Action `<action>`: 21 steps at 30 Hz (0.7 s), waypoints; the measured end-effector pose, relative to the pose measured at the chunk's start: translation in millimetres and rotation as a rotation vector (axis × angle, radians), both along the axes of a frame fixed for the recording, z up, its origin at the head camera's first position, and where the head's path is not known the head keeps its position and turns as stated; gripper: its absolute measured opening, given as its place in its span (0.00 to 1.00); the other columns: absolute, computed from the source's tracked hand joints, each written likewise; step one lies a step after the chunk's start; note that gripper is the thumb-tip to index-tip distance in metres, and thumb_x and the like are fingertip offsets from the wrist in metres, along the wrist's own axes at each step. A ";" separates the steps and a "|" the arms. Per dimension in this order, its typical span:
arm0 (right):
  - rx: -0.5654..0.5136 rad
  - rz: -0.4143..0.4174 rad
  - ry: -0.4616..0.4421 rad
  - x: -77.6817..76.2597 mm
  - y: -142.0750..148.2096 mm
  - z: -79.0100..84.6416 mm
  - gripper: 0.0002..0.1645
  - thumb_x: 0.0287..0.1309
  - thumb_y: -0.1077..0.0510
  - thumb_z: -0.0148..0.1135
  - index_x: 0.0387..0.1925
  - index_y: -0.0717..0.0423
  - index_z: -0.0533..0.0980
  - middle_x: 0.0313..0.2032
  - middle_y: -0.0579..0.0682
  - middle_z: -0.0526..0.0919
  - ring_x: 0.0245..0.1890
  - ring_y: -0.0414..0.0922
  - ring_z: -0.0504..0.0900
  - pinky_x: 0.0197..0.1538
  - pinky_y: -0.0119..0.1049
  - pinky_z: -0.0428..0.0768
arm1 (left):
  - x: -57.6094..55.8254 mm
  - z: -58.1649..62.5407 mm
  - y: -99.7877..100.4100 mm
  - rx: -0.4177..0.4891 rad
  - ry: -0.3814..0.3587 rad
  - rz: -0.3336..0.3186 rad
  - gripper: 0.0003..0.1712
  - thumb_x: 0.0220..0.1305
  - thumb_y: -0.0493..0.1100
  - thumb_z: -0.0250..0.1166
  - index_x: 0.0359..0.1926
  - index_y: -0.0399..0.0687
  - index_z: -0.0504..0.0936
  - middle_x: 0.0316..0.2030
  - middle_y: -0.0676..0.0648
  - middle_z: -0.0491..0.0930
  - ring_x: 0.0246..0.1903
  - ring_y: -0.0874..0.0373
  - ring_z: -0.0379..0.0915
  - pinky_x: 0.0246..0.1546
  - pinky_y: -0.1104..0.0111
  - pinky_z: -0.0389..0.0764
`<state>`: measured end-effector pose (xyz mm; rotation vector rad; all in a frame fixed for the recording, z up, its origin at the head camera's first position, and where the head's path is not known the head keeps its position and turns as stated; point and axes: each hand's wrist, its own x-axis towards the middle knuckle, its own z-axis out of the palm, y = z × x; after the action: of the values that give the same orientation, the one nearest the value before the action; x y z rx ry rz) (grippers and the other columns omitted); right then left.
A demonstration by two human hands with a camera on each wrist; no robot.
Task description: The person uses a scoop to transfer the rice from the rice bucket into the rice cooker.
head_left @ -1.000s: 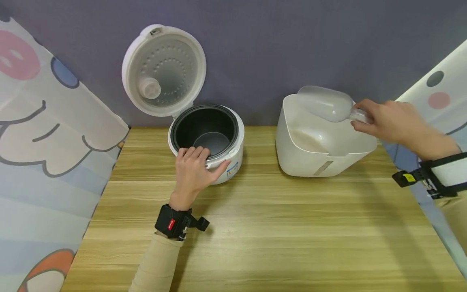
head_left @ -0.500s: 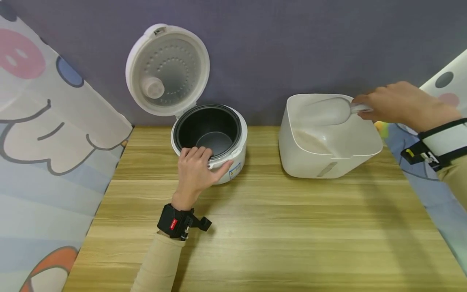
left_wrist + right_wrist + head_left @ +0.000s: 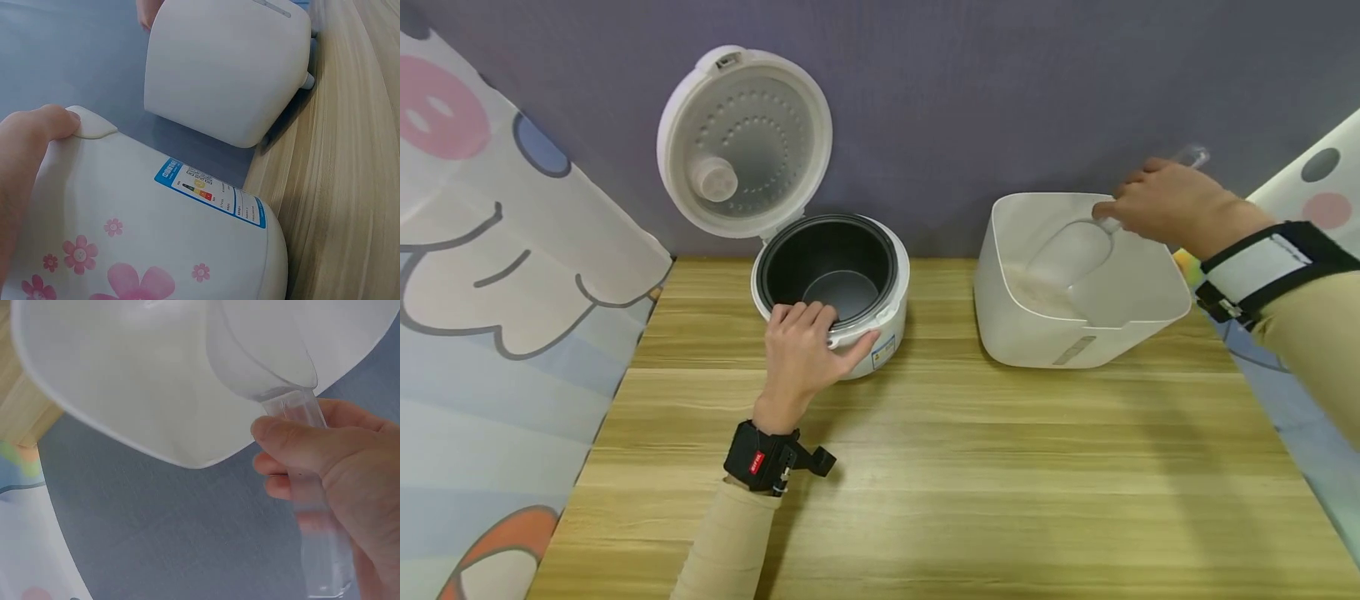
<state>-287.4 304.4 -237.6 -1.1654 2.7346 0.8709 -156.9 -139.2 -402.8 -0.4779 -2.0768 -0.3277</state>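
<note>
My right hand (image 3: 1172,204) grips the clear handle of a transparent scoop (image 3: 1073,254), whose bowl tilts down into a white bin (image 3: 1075,343). Pale grains, like rice, lie in the bottom of the bin, where the scoop's tip reaches. In the right wrist view the thumb and fingers wrap the scoop's handle (image 3: 322,550). On the left stands a white rice cooker (image 3: 895,321) with its lid up and a dark inner pot (image 3: 838,287). My left hand (image 3: 805,350) holds the cooker's front rim, fingers over the edge and thumb along the outside.
The raised lid (image 3: 752,142) leans back near a grey backdrop (image 3: 940,117). Both containers stand at the back of the wooden table (image 3: 940,467). Cartoon-printed sheets (image 3: 490,275) flank the table on both sides.
The right hand has moved from above the bin's right side inward, tipping the scoop steeply so its bowl drops down to the grains. The left hand has stayed on the cooker.
</note>
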 end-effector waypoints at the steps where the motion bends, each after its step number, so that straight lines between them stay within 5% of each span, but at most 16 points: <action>1: -0.002 0.022 0.008 -1.1 -1.8 -1.1 0.24 0.50 0.70 0.76 0.49 0.54 0.80 0.41 0.63 0.86 0.45 0.64 0.83 0.54 0.61 0.76 | 0.2 0.0 -0.2 -0.001 -0.003 0.000 0.39 0.62 0.72 0.60 0.15 0.43 0.67 0.12 0.48 0.66 0.16 0.48 0.66 0.27 0.56 0.67; 8: 0.007 0.093 0.051 -8.5 -8.4 -5.9 0.27 0.44 0.77 0.74 0.46 0.54 0.81 0.41 0.65 0.86 0.44 0.63 0.83 0.52 0.59 0.75 | 1.1 -0.1 -0.9 0.005 -0.017 0.010 0.39 0.62 0.72 0.59 0.15 0.43 0.67 0.12 0.48 0.66 0.16 0.48 0.66 0.27 0.56 0.67; 21: -0.003 -0.028 -0.030 -12.7 -5.6 -32.5 0.23 0.48 0.78 0.70 0.45 0.56 0.83 0.43 0.65 0.86 0.45 0.63 0.83 0.55 0.60 0.75 | 2.2 0.9 0.1 0.011 -0.045 0.002 0.40 0.62 0.73 0.59 0.15 0.43 0.67 0.12 0.48 0.67 0.15 0.49 0.65 0.27 0.56 0.67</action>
<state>-300.1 298.8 -270.1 -1.1289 2.7227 0.8393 -154.7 -139.1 -401.9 -0.4660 -2.1179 -0.3509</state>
